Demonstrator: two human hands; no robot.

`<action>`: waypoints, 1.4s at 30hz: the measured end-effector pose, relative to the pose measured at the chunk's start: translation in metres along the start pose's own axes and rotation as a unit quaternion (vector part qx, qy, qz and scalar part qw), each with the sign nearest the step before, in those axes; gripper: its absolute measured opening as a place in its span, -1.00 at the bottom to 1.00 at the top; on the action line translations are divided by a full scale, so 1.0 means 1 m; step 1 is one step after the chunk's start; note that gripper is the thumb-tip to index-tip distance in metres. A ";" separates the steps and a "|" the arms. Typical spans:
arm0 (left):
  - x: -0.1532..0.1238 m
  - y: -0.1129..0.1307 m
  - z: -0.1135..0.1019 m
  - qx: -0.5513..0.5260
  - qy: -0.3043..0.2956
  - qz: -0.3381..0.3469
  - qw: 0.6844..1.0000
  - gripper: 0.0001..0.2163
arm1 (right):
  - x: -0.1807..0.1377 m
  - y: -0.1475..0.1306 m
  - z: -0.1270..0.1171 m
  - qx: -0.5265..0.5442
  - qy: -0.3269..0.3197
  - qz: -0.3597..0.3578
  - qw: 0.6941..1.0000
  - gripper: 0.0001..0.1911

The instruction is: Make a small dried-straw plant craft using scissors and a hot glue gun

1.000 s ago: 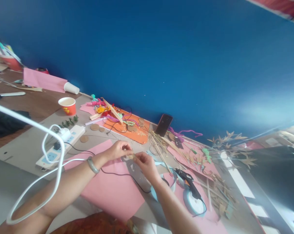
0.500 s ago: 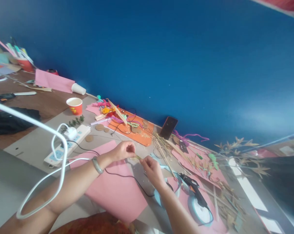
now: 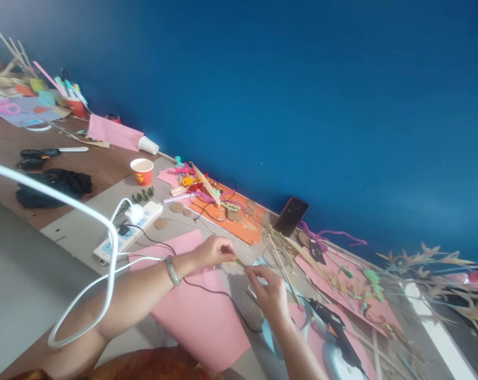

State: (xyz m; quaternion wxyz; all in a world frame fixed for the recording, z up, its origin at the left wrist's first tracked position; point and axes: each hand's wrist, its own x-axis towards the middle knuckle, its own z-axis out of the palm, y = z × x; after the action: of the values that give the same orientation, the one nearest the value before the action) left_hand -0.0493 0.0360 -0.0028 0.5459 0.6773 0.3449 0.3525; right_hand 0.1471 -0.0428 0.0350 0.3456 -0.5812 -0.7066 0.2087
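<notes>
Both hands meet over the far corner of the pink paper sheet [image 3: 201,322], which lies flat on the grey tabletop in front of the person. The left hand [image 3: 215,252], with a pale bangle [image 3: 172,270] on its wrist, is closed in a pinch on one end of a thin strip [image 3: 239,262] of yellowish-green material. The right hand [image 3: 271,293] is curled, its fingertips nipping the other end. The strip is small and somewhat blurred, so what it is made of cannot be told.

The strip's long axis runs from hand to hand, slanting from the left fingertips down toward the right ones. It hangs in the air just above the sheet's far edge. Neither hand is nearer, since each holds an end.

A black cord [image 3: 223,293] crosses the pink sheet under the hands. Left of the sheet sits a white power strip [image 3: 130,235]. Beyond the sheet's far edge lie an orange sheet [image 3: 226,219] and a bundle of dry stalks [image 3: 280,248]. To the sheet's right rests a black hot glue gun [image 3: 337,330].
</notes>
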 end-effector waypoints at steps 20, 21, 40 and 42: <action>-0.004 0.011 0.002 -0.185 -0.042 -0.050 0.981 -0.65 | 0.004 -0.022 0.013 0.095 -0.059 0.103 0.988 -0.73; -0.004 0.011 0.002 -0.209 -0.054 -0.057 0.975 -0.60 | 0.004 -0.022 0.014 0.102 -0.055 0.108 0.987 -0.73; -0.004 0.005 0.000 -0.189 -0.101 -0.077 0.974 -0.75 | -0.006 -0.022 0.014 0.061 -0.090 0.094 0.990 -0.75; -0.003 0.006 -0.001 -0.191 -0.090 -0.069 0.975 -0.74 | -0.010 -0.017 0.006 0.020 -0.111 0.080 0.990 -0.75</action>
State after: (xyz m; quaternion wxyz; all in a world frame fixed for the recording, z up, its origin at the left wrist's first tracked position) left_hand -0.0514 0.0329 0.0033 0.7170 0.5639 0.2666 0.3112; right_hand 0.1321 -0.0562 0.0403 0.2587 -0.6023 -0.6875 0.3125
